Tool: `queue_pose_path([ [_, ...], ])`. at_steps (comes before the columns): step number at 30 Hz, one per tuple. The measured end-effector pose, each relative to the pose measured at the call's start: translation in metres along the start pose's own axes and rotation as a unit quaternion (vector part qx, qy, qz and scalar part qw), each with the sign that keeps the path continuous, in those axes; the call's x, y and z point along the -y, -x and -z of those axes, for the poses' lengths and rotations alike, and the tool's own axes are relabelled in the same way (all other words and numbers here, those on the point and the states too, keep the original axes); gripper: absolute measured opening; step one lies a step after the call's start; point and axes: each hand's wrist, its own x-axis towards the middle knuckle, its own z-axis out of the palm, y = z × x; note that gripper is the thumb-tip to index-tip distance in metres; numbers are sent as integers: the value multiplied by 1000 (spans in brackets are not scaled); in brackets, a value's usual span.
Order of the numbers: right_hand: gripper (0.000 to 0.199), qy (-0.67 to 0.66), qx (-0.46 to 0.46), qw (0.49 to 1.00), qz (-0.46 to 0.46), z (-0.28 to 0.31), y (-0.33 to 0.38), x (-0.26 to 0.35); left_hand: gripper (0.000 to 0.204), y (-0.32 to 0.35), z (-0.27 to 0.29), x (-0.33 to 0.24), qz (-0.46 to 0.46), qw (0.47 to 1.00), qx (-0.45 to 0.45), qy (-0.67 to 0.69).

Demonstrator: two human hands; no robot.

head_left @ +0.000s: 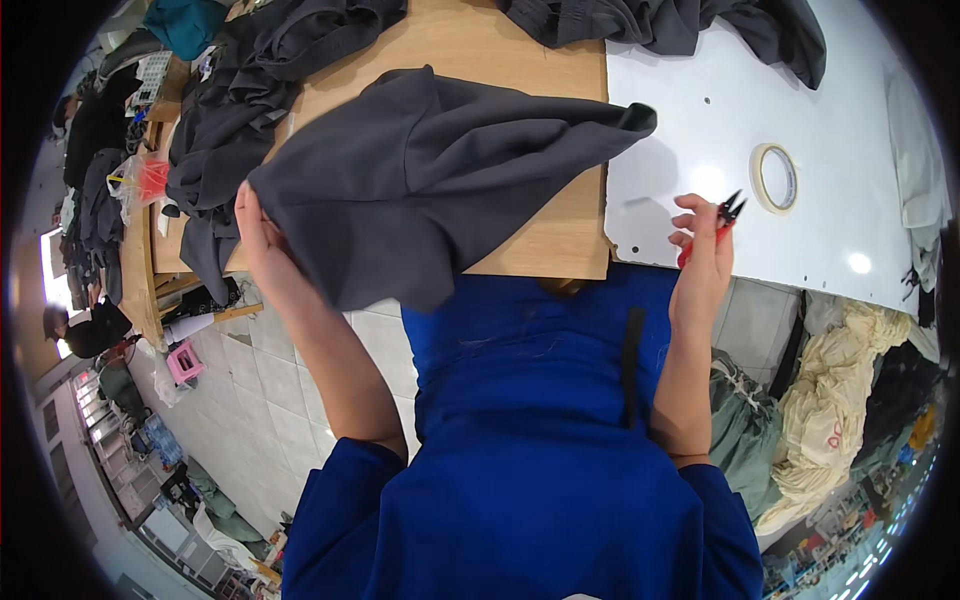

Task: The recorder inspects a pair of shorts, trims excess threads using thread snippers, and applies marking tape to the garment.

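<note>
A dark grey garment (400,180) is spread and partly lifted over the wooden table top, its lower edge hanging past the table's front. My left hand (262,240) is closed at the garment's left corner, fingers along the cloth, with the thumb hidden behind or under it. On the other side my right hand (703,255) is raised near the white board, holding a small pair of snips (732,210) with red handles. Their dark tips point up and away from me, apart from the cloth. Which kind of garment this is I cannot tell.
The wooden table top (540,245) meets a white board (670,120) on the right. A roll of tape (775,178) lies on the board. More dark garments (235,100) are heaped at the left and far edges. Cream cloth sacks (835,400) stand on the floor at right.
</note>
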Motion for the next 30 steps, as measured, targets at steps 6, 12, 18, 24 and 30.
queue_pose_path([
  [6, 35, 25, 131, 991, -14, -20, -2, -7, 31, 12, 4, 21, -294, 897, -57, -326],
  [12, 43, -51, 181, 978, -92, -34, -14, -1, 25, 39, -66, 65, -288, 845, 304, -331],
  [18, 46, -95, 165, 977, -93, -23, -5, -2, 40, 53, -119, 108, -192, 719, 436, -507],
  [24, 43, -47, 169, 982, -75, -5, -4, -17, 26, 95, -89, 117, -210, 711, 524, -418],
  [30, 22, 141, 249, 956, 61, -18, -4, -13, 21, 63, -82, 113, -48, 891, 249, -377],
])
